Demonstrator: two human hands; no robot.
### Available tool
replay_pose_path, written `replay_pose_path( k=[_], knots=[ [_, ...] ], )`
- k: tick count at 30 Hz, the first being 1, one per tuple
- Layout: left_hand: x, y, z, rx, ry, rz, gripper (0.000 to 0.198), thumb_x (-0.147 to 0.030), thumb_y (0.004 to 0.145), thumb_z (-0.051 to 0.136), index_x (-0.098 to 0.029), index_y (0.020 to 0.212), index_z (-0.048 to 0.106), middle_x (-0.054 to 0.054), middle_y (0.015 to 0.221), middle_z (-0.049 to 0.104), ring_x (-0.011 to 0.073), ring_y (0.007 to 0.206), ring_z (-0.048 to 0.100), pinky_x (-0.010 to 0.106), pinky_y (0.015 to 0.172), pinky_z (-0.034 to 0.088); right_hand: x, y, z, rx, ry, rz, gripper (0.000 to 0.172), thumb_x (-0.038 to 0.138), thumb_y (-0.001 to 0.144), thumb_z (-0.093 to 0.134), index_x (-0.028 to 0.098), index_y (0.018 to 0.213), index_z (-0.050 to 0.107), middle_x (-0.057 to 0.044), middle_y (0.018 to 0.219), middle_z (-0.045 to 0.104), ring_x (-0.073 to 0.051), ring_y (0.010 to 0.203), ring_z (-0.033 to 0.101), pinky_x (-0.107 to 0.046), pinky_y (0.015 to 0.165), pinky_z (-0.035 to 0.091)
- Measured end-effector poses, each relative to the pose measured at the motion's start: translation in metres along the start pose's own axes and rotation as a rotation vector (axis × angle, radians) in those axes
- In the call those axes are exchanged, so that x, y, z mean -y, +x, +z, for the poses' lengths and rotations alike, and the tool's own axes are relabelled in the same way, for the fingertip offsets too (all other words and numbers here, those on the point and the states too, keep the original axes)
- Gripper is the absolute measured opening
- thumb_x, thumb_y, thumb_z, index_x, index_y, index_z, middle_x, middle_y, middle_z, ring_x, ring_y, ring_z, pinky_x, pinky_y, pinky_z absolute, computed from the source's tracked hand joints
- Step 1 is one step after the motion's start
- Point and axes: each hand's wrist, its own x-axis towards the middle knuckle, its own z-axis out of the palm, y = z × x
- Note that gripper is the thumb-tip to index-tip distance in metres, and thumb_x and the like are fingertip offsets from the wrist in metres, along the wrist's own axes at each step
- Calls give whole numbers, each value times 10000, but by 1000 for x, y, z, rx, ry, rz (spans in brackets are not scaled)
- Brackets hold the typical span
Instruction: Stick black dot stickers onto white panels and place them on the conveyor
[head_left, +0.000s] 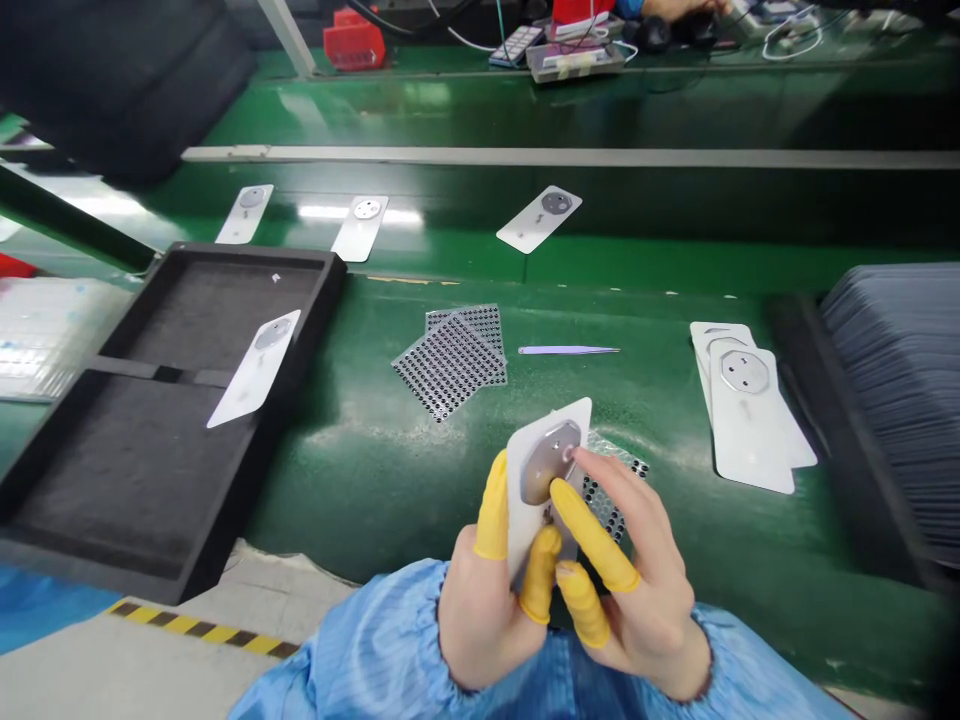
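Observation:
My left hand (487, 590), with yellow finger cots, grips a white card (559, 418) that bears a round metal disc (549, 462). It holds the card upright near the table's front edge. My right hand (637, 580), also in yellow cots, presses its fingertips on the disc's right side. Beneath the hands lies a sheet of small black dots (611, 500), partly hidden. Both sleeves are light blue.
A black foam tray (150, 440) at the left holds one card (259, 365). Dot sheets (454, 358) and purple tweezers (566, 350) lie mid-table. A stack of cards (750, 420) sits right. Three cards ride the far belt (450, 215). Another person's hand shows at the top right.

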Motion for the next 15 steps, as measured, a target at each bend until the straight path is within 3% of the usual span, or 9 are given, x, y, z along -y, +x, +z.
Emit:
replay_pose_path(
  k=[5,11,15],
  knots=[
    [-3,4,-1,27,25,21,815,-96,863,561,-360,1490,112,19,1408,516,200,1168,600,259,957,522,0,1,2,-20,28,65,576,187,875,461,166,1437,338,-169,1451,346,-339,1281,415,-559,999,431],
    [1,-1,1,19,6,-13,604,-180,892,541,-294,1444,324,82,1400,519,266,1162,603,329,945,539,6,-6,3,52,26,139,622,219,894,432,196,1482,230,-145,1511,260,-358,1329,350,-584,1019,408],
    [2,-5,3,18,-23,-73,611,-194,880,567,-285,1438,334,80,1397,524,270,1151,611,329,948,535,8,-6,5,74,17,138,618,199,881,440,176,1472,261,-160,1530,214,-381,1351,310,-604,1025,389]
  ],
)
